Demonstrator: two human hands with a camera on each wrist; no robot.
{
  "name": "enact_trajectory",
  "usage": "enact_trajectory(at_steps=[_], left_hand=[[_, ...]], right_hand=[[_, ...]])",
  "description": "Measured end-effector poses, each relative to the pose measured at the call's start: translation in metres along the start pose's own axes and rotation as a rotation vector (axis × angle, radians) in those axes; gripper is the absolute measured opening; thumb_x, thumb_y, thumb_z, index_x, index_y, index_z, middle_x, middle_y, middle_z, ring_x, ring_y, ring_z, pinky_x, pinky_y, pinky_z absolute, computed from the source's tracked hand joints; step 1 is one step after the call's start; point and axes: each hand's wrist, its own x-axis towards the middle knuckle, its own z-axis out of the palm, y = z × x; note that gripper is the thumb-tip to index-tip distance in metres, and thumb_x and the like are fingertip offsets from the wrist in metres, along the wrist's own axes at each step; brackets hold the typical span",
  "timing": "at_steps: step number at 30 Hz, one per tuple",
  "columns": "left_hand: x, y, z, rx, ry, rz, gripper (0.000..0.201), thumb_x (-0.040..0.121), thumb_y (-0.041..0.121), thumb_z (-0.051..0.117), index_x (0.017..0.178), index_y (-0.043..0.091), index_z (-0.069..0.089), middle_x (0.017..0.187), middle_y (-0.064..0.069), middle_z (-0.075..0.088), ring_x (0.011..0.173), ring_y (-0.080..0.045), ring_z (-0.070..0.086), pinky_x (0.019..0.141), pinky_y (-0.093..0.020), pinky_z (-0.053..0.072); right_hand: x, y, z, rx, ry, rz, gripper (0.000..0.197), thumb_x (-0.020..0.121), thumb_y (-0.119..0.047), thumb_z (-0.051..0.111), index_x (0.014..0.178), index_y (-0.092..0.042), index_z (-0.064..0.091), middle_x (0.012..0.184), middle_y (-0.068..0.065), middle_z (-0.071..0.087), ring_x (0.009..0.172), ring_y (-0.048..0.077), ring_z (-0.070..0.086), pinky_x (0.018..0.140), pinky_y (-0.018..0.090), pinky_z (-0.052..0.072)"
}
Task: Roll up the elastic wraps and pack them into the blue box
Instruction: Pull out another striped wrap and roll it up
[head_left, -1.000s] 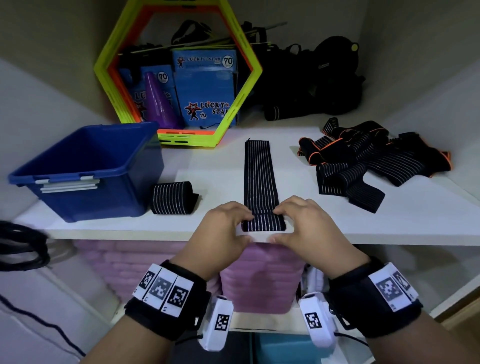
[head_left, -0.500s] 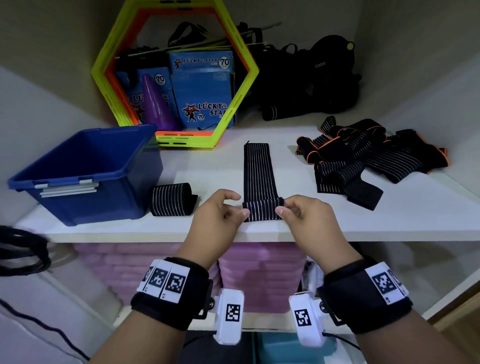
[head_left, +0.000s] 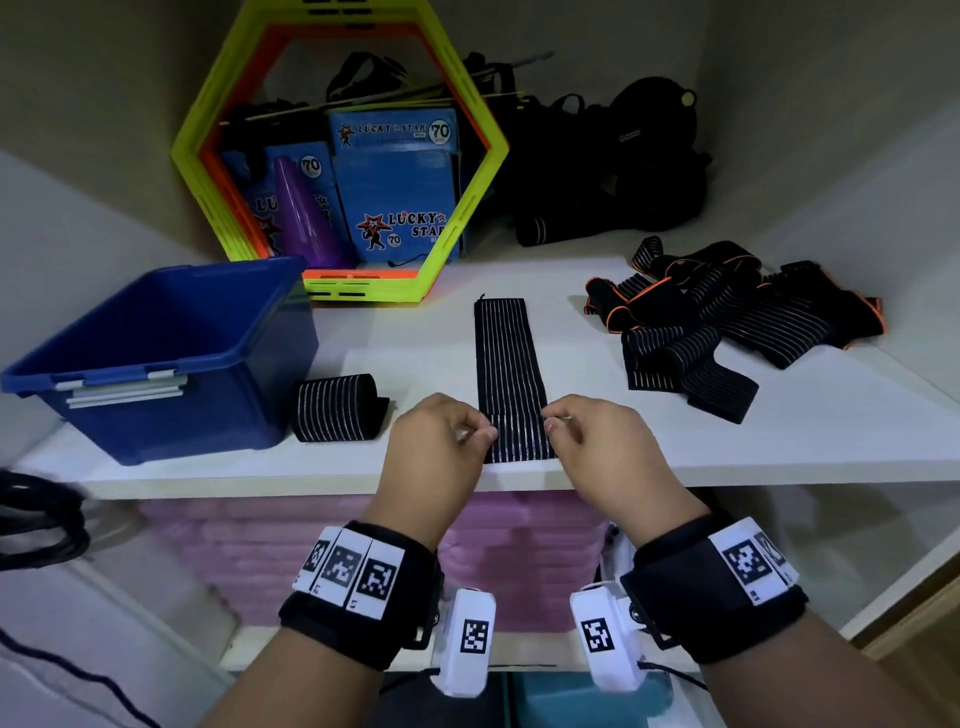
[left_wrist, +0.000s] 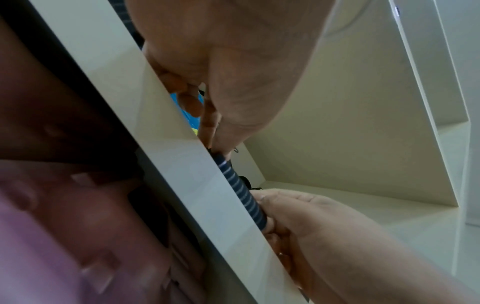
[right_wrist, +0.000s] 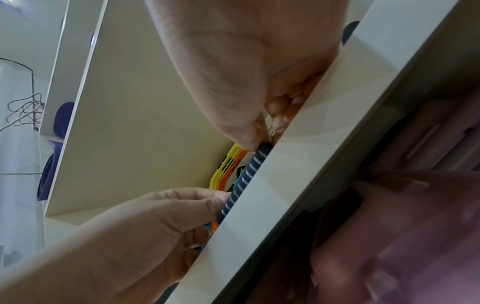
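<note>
A long black elastic wrap (head_left: 510, 358) with thin white stripes lies flat on the white shelf (head_left: 675, 457), running away from me. Its near end is turned over into a small tight roll (left_wrist: 241, 191) at the shelf's front edge (right_wrist: 246, 174). My left hand (head_left: 483, 434) pinches the roll's left side, and my right hand (head_left: 553, 423) pinches its right side. The wrist views show thumb and fingers closed on each end of the roll. A finished rolled wrap (head_left: 337, 408) lies left of my hands, beside the blue box (head_left: 171, 364), which stands open at the shelf's left.
A loose pile of black wraps with orange trim (head_left: 727, 327) lies at the right rear. A yellow and orange hexagon frame (head_left: 337, 156) with blue packets and a purple cone stands at the back, with black gear (head_left: 613, 171) beside it. Pink foam (head_left: 519, 561) sits on the shelf below.
Both hands lay over the wrap's near end a second ago. They have since turned that end over onto the strip, and now they pinch the small roll by its two sides.
</note>
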Motion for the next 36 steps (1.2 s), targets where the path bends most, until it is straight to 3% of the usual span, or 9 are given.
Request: enact_trajectory(at_steps=[3, 6, 10, 16, 19, 21, 23, 30, 36], left_hand=[[0.001, -0.002, 0.001, 0.021, 0.007, 0.074, 0.005, 0.085, 0.017, 0.076, 0.080, 0.016, 0.075, 0.093, 0.005, 0.069, 0.082, -0.009, 0.062, 0.073, -0.012, 0.041], [-0.001, -0.005, -0.002, 0.015, -0.007, 0.065, 0.004, 0.087, 0.017, 0.074, 0.091, 0.019, 0.075, 0.085, 0.012, 0.067, 0.071, 0.003, 0.056, 0.067, -0.004, 0.037], [-0.001, -0.008, -0.007, -0.014, -0.036, 0.052, 0.017, 0.089, 0.018, 0.074, 0.105, 0.023, 0.075, 0.070, 0.023, 0.054, 0.062, 0.007, 0.054, 0.063, -0.004, 0.037], [-0.003, -0.009, -0.012, 0.025, -0.083, 0.171, 0.011, 0.091, 0.024, 0.068, 0.091, 0.020, 0.078, 0.106, 0.009, 0.070, 0.091, -0.003, 0.063, 0.085, -0.028, 0.053], [-0.006, -0.008, -0.014, 0.027, -0.192, 0.105, 0.045, 0.078, 0.049, 0.079, 0.112, 0.020, 0.074, 0.125, 0.015, 0.058, 0.105, -0.005, 0.058, 0.090, -0.023, 0.048], [-0.007, -0.007, -0.015, 0.084, -0.233, 0.103, 0.060, 0.073, 0.051, 0.083, 0.122, 0.020, 0.069, 0.121, 0.013, 0.061, 0.105, -0.007, 0.058, 0.092, -0.022, 0.047], [-0.008, -0.005, -0.017, 0.074, -0.202, 0.086, 0.047, 0.080, 0.038, 0.080, 0.122, 0.021, 0.068, 0.104, 0.010, 0.066, 0.093, -0.007, 0.058, 0.081, -0.015, 0.044], [-0.010, 0.002, -0.006, -0.199, 0.042, -0.155, 0.030, 0.088, 0.017, 0.073, 0.107, 0.027, 0.052, 0.071, 0.008, 0.070, 0.070, 0.000, 0.064, 0.067, -0.018, 0.048], [-0.011, 0.004, -0.004, -0.100, 0.041, -0.107, 0.022, 0.087, 0.019, 0.073, 0.097, 0.029, 0.056, 0.064, 0.007, 0.067, 0.061, 0.000, 0.060, 0.057, -0.010, 0.039]], right_hand=[[-0.001, -0.001, -0.001, -0.006, -0.016, 0.000, 0.025, 0.094, -0.046, 0.055, 0.111, -0.034, 0.069, 0.092, -0.009, 0.058, 0.092, 0.018, 0.059, 0.084, 0.043, 0.052], [-0.003, -0.002, -0.003, 0.011, -0.074, -0.004, 0.045, 0.083, -0.062, 0.063, 0.118, -0.035, 0.068, 0.106, -0.013, 0.053, 0.106, 0.015, 0.053, 0.091, 0.043, 0.048], [-0.005, -0.002, -0.005, 0.058, -0.115, -0.006, 0.054, 0.073, -0.050, 0.079, 0.121, -0.032, 0.065, 0.112, -0.017, 0.052, 0.112, 0.012, 0.054, 0.098, 0.046, 0.046], [-0.009, 0.005, -0.007, 0.061, -0.125, -0.075, 0.047, 0.081, -0.044, 0.076, 0.124, -0.030, 0.065, 0.117, -0.019, 0.053, 0.113, 0.009, 0.054, 0.100, 0.045, 0.045], [-0.011, 0.005, -0.007, 0.053, -0.103, -0.105, 0.036, 0.088, -0.048, 0.066, 0.120, -0.031, 0.067, 0.118, -0.021, 0.053, 0.111, 0.011, 0.052, 0.097, 0.045, 0.045], [-0.011, 0.002, -0.007, 0.066, -0.075, -0.108, 0.038, 0.089, -0.057, 0.054, 0.114, -0.033, 0.068, 0.114, -0.021, 0.058, 0.105, 0.011, 0.055, 0.093, 0.047, 0.047], [-0.009, 0.001, -0.005, 0.105, -0.041, -0.094, 0.040, 0.090, -0.062, 0.044, 0.109, -0.034, 0.066, 0.102, -0.018, 0.063, 0.095, 0.009, 0.060, 0.088, 0.046, 0.050], [-0.005, -0.005, -0.005, 0.219, 0.022, 0.056, 0.039, 0.094, -0.036, 0.063, 0.126, -0.023, 0.045, 0.068, -0.008, 0.064, 0.078, 0.015, 0.064, 0.081, 0.045, 0.052], [-0.004, -0.005, -0.008, 0.299, 0.048, 0.121, 0.022, 0.090, -0.039, 0.069, 0.103, -0.028, 0.054, 0.065, -0.003, 0.065, 0.070, 0.012, 0.064, 0.073, 0.038, 0.054]])
